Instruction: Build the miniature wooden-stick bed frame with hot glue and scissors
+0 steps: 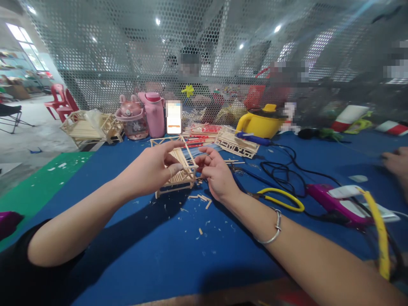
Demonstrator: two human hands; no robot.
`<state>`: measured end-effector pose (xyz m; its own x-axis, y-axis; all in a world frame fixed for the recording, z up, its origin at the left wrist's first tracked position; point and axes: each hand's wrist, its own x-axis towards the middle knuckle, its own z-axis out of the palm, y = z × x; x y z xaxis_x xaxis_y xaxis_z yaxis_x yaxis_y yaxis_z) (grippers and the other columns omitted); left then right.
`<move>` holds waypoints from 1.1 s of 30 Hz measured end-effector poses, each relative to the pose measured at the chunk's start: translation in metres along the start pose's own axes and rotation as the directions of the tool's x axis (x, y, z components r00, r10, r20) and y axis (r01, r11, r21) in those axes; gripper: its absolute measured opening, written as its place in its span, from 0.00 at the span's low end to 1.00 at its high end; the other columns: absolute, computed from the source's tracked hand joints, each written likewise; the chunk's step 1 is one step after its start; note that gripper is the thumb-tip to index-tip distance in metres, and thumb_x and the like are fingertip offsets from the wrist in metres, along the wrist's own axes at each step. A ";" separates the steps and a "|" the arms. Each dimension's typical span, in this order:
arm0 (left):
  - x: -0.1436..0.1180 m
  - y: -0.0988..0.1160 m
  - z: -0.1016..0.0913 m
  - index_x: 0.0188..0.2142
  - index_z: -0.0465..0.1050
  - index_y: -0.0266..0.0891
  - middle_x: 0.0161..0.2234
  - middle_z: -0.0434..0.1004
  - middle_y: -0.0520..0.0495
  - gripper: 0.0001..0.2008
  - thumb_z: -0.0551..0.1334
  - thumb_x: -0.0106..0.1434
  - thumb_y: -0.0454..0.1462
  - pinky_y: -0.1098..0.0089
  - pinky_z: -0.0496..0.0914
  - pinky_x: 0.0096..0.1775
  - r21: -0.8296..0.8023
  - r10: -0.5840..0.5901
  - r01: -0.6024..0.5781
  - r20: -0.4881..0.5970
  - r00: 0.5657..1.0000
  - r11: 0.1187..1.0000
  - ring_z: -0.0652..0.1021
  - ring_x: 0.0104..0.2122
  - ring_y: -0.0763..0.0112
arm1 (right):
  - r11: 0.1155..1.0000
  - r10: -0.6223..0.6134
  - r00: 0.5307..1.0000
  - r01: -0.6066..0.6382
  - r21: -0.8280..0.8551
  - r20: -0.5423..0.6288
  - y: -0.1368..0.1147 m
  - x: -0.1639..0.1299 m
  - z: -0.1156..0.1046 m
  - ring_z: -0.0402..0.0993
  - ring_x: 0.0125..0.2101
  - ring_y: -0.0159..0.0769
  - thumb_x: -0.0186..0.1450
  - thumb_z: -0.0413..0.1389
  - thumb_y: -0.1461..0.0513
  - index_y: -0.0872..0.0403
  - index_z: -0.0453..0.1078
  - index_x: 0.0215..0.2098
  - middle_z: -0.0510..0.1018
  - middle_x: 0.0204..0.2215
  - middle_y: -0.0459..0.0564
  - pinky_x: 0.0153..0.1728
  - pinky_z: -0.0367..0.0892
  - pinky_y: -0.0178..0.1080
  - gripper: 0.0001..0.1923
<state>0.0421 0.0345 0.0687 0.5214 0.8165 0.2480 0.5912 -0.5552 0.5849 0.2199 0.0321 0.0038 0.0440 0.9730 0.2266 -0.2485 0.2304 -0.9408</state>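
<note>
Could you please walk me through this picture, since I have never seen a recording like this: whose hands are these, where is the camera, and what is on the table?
There is no machine here. The one picture comes from a camera worn on a person's head, looking forward and down at their own bare arms. The left hand and the right hand both grip a small frame built of thin wooden sticks, held just above the blue table. Wood chips lie under it. To the right are yellow-handled scissors and a pink glue gun with black cables. Further back stand a pink bottle, a yellow pot and another finished stick piece. Another person's hand shows at the right edge.
</note>
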 end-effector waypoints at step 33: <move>-0.070 0.018 0.073 0.50 0.67 0.38 0.18 0.67 0.58 0.18 0.57 0.61 0.42 0.73 0.62 0.26 -0.417 -0.436 0.347 -0.138 0.889 0.840 0.68 0.19 0.74 | 0.389 0.103 0.808 0.504 -0.771 0.580 -0.052 0.031 -0.010 0.44 0.64 0.52 0.51 0.54 0.68 0.50 0.75 0.39 0.56 0.64 0.47 0.62 0.42 0.59 0.19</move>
<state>0.0611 -0.0445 0.0053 0.1206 0.9901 0.0719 0.4211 -0.1166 0.8995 0.2441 0.0510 0.0571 -0.5514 0.8013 0.2323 0.6719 0.5915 -0.4457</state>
